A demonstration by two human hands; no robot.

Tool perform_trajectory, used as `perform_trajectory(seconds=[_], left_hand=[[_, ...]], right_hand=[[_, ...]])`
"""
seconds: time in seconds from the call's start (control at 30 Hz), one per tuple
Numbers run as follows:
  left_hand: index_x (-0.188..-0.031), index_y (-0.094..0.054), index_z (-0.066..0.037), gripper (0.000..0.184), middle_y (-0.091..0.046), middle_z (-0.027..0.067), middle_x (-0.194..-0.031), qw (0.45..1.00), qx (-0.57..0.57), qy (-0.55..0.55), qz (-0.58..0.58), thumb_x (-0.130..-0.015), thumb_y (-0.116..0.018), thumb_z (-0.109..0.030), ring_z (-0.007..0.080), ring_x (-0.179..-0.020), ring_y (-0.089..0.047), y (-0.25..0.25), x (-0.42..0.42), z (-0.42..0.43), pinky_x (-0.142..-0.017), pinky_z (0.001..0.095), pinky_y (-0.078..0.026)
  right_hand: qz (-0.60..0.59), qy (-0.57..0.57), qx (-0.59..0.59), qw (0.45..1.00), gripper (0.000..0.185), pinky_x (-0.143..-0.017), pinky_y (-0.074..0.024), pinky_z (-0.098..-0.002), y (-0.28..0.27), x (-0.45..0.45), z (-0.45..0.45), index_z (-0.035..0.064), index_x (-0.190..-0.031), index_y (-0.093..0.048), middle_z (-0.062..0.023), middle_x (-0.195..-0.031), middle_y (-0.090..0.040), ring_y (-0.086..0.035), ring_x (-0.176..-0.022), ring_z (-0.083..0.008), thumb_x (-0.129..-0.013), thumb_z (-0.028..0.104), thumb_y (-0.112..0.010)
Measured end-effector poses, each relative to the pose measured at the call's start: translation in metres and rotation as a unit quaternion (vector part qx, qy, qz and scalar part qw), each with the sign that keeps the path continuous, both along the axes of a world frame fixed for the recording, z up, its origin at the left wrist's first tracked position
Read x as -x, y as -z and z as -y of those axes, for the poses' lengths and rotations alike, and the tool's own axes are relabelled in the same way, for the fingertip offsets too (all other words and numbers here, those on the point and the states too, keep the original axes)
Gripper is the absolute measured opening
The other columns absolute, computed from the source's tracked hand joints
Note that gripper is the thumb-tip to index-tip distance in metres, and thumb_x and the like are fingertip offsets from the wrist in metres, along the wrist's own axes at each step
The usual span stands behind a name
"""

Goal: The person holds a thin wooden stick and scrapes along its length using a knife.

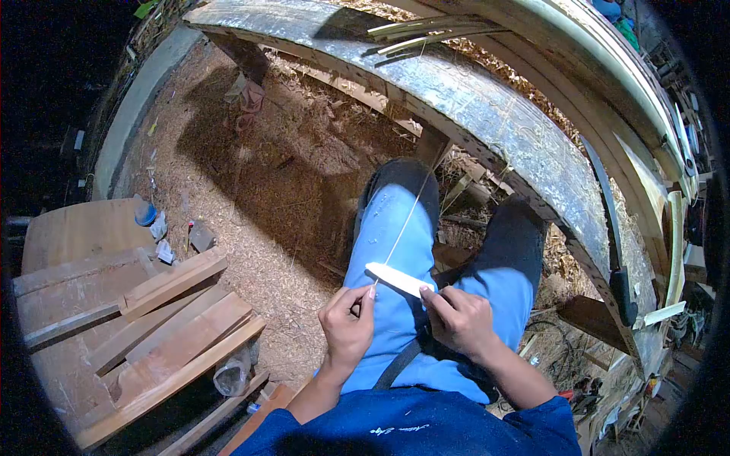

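A pale, flat piece with a rounded, tapered tip (399, 280) lies across the space over my lap. My right hand (460, 318) is closed on its right end, thumb and fingers pinching it. Close to the other end, my left hand (347, 325) pinches a thin cord (404, 229) between thumb and fingertip. This cord crosses the pale piece near its tip and stretches up over my knee toward the bench. The light is too bright on the piece to show its material or any detail.
A curved bench (471, 87) spans beyond my knees, with thin strips (437, 34) and a dark-handled saw (612, 228) on it. Wooden boards (182, 334) are stacked at left, near a blue-capped container (144, 213). Shavings cover the floor (258, 251).
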State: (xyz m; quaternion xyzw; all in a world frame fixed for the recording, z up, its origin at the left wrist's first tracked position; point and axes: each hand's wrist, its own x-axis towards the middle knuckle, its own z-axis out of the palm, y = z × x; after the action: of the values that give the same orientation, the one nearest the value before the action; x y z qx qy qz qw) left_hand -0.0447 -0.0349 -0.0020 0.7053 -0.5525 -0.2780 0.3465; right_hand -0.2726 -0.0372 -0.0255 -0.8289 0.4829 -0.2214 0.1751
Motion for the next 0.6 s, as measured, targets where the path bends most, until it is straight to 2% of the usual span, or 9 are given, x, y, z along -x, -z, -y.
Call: perform_trajectory(seconds=[0.13, 0.23, 0.33, 0.37, 0.43, 0.5, 0.53, 0.6], left_hand=[[-0.097, -0.079, 0.000, 0.006, -0.066, 0.0111, -0.071, 1.000, 0.008, 0.012, 0.012, -0.092, -0.077, -0.003, 0.0167, -0.056, -0.060, -0.001, -0.004, -0.004, -0.053, 0.0325, -0.046], [-0.096, -0.079, -0.001, 0.006, -0.068, 0.0082, -0.074, 1.000, -0.025, 0.002, -0.004, -0.092, -0.078, -0.004, 0.0148, -0.062, -0.061, -0.007, -0.005, -0.010, -0.058, 0.0300, -0.047], [-0.096, -0.078, 0.000, 0.005, -0.066, 0.0117, -0.072, 1.000, -0.009, 0.006, 0.006, -0.092, -0.077, -0.003, 0.0183, -0.057, -0.061, -0.006, -0.012, -0.023, -0.054, 0.0338, -0.047], [-0.096, -0.078, 0.000, 0.006, -0.067, 0.0116, -0.073, 1.000, -0.016, -0.003, 0.013, -0.092, -0.078, -0.004, 0.0182, -0.058, -0.062, -0.003, -0.016, -0.030, -0.055, 0.0337, -0.048], [-0.096, -0.079, 0.000, 0.006, -0.068, 0.0114, -0.074, 0.999, -0.024, -0.009, 0.020, -0.092, -0.078, -0.004, 0.0181, -0.059, -0.063, 0.000, -0.020, -0.037, -0.056, 0.0336, -0.049], [-0.097, -0.079, 0.000, 0.008, -0.070, 0.0108, -0.076, 0.998, -0.046, -0.050, -0.004, -0.092, -0.079, -0.005, 0.0174, -0.061, -0.064, 0.002, -0.022, -0.040, -0.058, 0.0326, -0.050], [-0.097, -0.079, 0.000, 0.008, -0.070, 0.0108, -0.076, 0.997, -0.046, -0.055, -0.003, -0.092, -0.079, -0.005, 0.0174, -0.061, -0.064, 0.002, -0.022, -0.039, -0.058, 0.0326, -0.050], [-0.098, -0.079, 0.000, 0.009, -0.071, 0.0105, -0.077, 0.998, -0.051, -0.044, -0.010, -0.091, -0.080, -0.006, 0.0164, -0.063, -0.065, 0.001, -0.023, -0.036, -0.058, 0.0315, -0.050]], right_hand=[[-0.007, 0.002, 0.010, 1.000, 0.048, -0.050, -0.0499, -0.0389, 0.001, 0.002, 0.004, 0.0144, -0.129, -0.071, -0.0045, -0.079, -0.056, -0.063, -0.061, -0.0213, -0.081, 0.018, -0.077], [-0.007, 0.012, 0.017, 1.000, 0.048, -0.051, -0.0514, -0.0402, 0.004, 0.013, 0.017, 0.0133, -0.129, -0.071, -0.0061, -0.080, -0.058, -0.064, -0.062, -0.0241, -0.082, 0.016, -0.077], [-0.051, 0.146, -0.021, 0.988, 0.037, -0.057, -0.0548, -0.0449, 0.003, 0.029, 0.043, 0.0107, -0.125, -0.070, -0.0108, -0.084, -0.062, -0.068, -0.067, -0.0322, -0.089, 0.011, -0.073], [-0.001, 0.150, -0.021, 0.988, 0.027, -0.056, -0.0526, -0.0468, -0.001, 0.030, 0.050, 0.0062, -0.120, -0.070, -0.0143, -0.082, -0.063, -0.066, -0.066, -0.0361, -0.092, 0.003, -0.071], [0.009, 0.113, -0.023, 0.993, 0.030, -0.056, -0.0526, -0.0466, -0.004, 0.028, 0.049, 0.0063, -0.121, -0.070, -0.0142, -0.081, -0.063, -0.066, -0.065, -0.0361, -0.091, 0.001, -0.072], [0.026, 0.076, -0.024, 0.996, 0.048, -0.057, -0.0541, -0.0460, 0.007, 0.024, 0.037, 0.0105, -0.132, -0.068, -0.0108, -0.085, -0.060, -0.067, -0.067, -0.0338, -0.084, 0.010, -0.075], [0.029, 0.056, -0.028, 0.998, 0.056, -0.056, -0.0530, -0.0454, 0.014, 0.021, 0.029, 0.0097, -0.134, -0.067, -0.0108, -0.085, -0.058, -0.065, -0.065, -0.0325, -0.079, 0.010, -0.077], [0.046, 0.016, -0.030, 0.998, 0.051, -0.051, -0.0502, -0.0426, 0.010, 0.009, 0.015, 0.0089, -0.132, -0.069, -0.0093, -0.082, -0.057, -0.064, -0.063, -0.0280, -0.081, 0.010, -0.077]])
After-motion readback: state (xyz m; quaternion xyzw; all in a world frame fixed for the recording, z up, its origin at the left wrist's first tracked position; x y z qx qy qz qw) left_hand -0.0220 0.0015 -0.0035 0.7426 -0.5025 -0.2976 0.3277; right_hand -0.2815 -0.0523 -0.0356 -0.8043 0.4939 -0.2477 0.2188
